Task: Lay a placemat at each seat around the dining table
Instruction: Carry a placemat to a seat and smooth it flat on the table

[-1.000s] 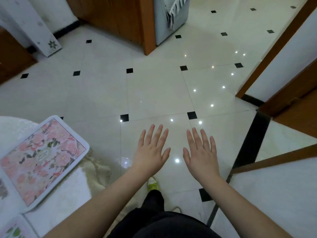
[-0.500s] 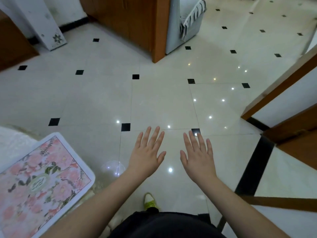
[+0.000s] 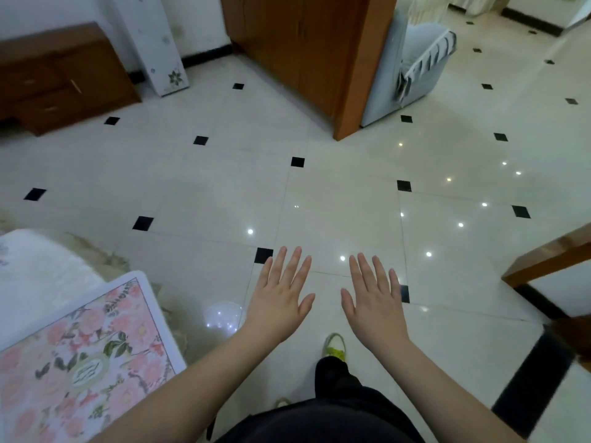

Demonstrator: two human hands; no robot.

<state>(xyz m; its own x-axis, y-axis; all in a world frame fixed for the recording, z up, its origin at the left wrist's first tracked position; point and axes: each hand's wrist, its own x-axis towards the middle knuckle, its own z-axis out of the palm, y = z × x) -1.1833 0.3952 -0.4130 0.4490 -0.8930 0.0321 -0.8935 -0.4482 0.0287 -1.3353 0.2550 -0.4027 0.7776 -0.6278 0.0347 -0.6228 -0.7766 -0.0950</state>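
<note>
A pink floral placemat (image 3: 86, 353) with a white border lies on the dining table (image 3: 38, 276), which has a white cloth, at the lower left. My left hand (image 3: 278, 302) and my right hand (image 3: 374, 305) are held out flat over the tiled floor, fingers spread, palms down, both holding nothing. They hover to the right of the table, apart from the placemat.
A wooden cabinet (image 3: 307, 55) stands ahead, with a grey armchair (image 3: 412, 68) behind it. A brown drawer unit (image 3: 57, 78) is at the upper left. A wooden-edged piece of furniture (image 3: 550, 260) juts in at the right. My shoe (image 3: 335, 346) shows below my hands.
The view has tilted up and turned left, so more of the room ahead shows. The placemat has slid lower in view. My hands stay open and flat.
</note>
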